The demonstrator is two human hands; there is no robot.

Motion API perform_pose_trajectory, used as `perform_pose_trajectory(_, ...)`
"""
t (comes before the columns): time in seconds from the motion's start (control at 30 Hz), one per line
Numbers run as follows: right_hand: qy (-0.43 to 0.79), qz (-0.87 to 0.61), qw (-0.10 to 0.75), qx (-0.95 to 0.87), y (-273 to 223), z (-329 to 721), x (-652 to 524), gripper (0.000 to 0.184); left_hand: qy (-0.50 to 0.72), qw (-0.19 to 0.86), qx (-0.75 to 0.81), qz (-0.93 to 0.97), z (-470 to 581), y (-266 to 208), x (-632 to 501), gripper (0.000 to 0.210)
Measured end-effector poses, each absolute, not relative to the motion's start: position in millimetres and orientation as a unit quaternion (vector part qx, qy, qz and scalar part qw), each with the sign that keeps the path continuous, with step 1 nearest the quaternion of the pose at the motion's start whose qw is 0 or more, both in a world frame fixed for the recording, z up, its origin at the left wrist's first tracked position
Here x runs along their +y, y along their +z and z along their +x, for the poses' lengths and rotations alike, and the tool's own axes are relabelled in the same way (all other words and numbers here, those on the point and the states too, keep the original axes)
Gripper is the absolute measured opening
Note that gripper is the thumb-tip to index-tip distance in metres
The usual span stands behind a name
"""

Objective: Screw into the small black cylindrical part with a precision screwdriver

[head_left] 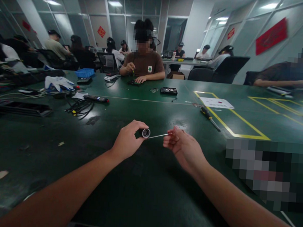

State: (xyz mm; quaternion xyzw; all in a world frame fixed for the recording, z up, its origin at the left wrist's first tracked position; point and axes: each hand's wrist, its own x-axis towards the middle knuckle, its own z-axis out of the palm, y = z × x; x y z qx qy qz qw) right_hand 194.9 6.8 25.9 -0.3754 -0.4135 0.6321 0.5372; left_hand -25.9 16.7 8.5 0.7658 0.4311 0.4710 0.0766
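Note:
Between the thumb and fingers of my left hand (128, 138) is a small dark cylindrical part (146, 133), its round open end with a silvery rim turned toward me. My right hand (182, 143) pinches a thin screwdriver (159, 136) by its reddish end, which my fingers mostly cover. The bare metal shaft points left, and its tip is at the lower right of the cylinder's rim; I cannot tell whether it touches. Both hands are above the green table (135, 192).
A larger black-and-yellow screwdriver (210, 118) and a white sheet (217, 103) lie at the right. Cables (80, 108), a pen-like black tool (95, 99), gloves (58, 84) and a blue bin (84, 73) are at the left. Opposite, a person (144, 63) works near a black device (168, 91).

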Motion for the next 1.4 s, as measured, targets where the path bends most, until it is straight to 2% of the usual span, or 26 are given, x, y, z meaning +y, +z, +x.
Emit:
perform_pose_trajectory(0.23,0.551,-0.374,0.584,-0.464,24,195,3,0.032,0.471,0.074,0.428,0.768,-25,9,16,0.033)
perform_pose_trajectory(0.57,0.462,-0.399,0.567,-0.552,21,195,0,0.032,0.468,0.06,0.423,0.774,-23,8,16,0.028)
perform_pose_trajectory(0.63,0.478,-0.395,0.568,-0.542,21,194,2,0.033,0.467,0.06,0.424,0.774,-24,8,16,0.027)
perform_pose_trajectory(0.8,0.644,-0.355,0.544,-0.405,20,197,10,0.035,0.466,0.052,0.432,0.77,-24,8,18,0.026)
perform_pose_trajectory(0.87,0.653,-0.343,0.55,-0.392,21,199,12,0.032,0.465,0.053,0.432,0.771,-25,8,18,0.026)
perform_pose_trajectory(1.1,0.564,-0.354,0.587,-0.46,21,196,6,0.03,0.464,0.048,0.435,0.77,-25,8,18,0.028)
perform_pose_trajectory(1.4,0.421,-0.402,0.544,-0.604,22,199,-1,0.028,0.468,0.049,0.429,0.771,-24,9,16,0.03)
